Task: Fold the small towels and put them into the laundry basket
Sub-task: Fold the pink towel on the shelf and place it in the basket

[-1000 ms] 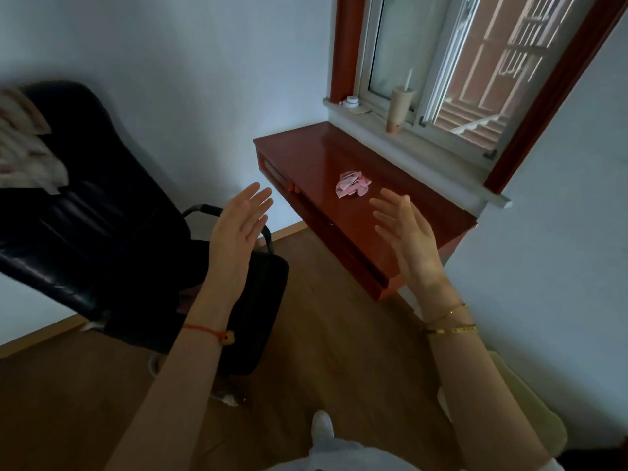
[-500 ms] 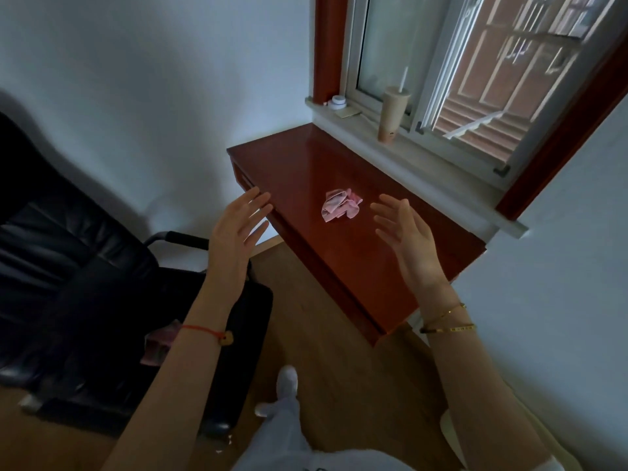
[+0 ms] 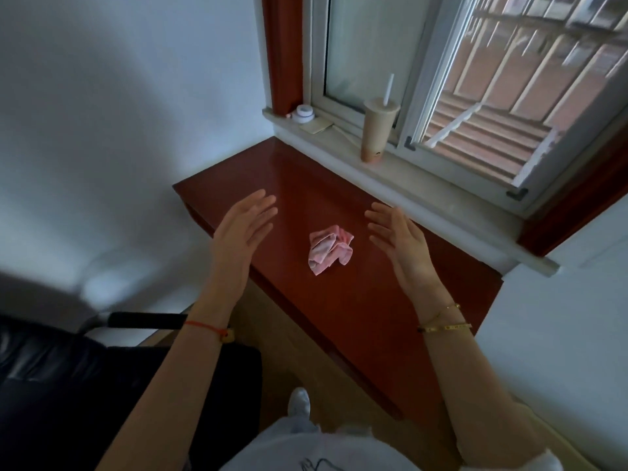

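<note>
While spread empty, left hand and right hand beside 1 crumpled pink towel on glossy desk.

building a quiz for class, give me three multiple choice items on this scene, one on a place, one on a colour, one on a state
1. Where does the small towel lie? A on the red desk B on the floor C in a basket
2. What colour is the towel? A blue B pink C white
3. How are the left hand and right hand? A holding the towel B curled into fists C open, touching nothing
Key: A, it lies crumpled on the desktop; B, its cloth is pink; C, fingers straight, either side of it.
</note>
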The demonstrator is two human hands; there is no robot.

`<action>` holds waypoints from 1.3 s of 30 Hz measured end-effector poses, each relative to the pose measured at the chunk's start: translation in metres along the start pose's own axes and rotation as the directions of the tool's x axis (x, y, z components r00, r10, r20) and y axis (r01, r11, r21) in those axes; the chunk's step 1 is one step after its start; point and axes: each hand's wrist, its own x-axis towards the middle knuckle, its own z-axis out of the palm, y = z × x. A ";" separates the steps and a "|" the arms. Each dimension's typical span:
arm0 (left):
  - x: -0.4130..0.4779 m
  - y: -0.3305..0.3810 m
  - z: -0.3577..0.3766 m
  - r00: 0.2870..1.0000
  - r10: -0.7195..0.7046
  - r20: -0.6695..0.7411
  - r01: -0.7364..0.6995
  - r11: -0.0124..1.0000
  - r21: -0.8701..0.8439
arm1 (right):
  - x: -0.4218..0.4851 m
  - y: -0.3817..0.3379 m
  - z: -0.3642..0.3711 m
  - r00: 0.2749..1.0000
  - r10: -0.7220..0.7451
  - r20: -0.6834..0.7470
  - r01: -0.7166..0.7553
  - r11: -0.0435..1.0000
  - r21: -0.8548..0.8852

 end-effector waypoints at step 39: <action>0.110 -0.221 0.005 0.986 -0.120 0.113 -0.061 0.369 0.928 | 0.166 0.154 -0.019 0.958 0.210 -0.195 -0.282 0.808 -0.517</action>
